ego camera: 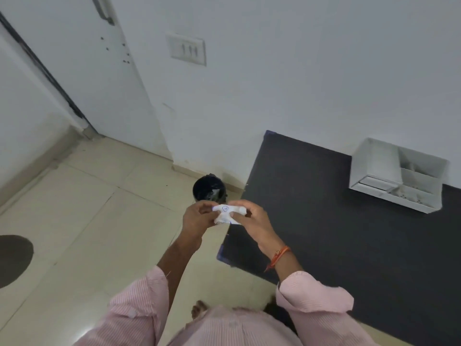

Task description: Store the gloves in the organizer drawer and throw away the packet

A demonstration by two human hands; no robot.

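Observation:
Both my hands hold a crumpled white packet [226, 214] with blue print, just off the table's left edge. My left hand [197, 218] pinches its left side and my right hand [252, 218] pinches its right side. Directly beyond the packet a black round bin [208, 189] with a dark liner stands on the floor against the wall. A white organizer [396, 174] with compartments and a drawer front sits at the back right of the dark table [336, 221]. I cannot see any gloves.
Beige tiled floor [87, 208] spreads to the left, with a dark round patch [13, 258] at the far left. A white door [82, 66] and a wall switch plate [188, 49] are at the back.

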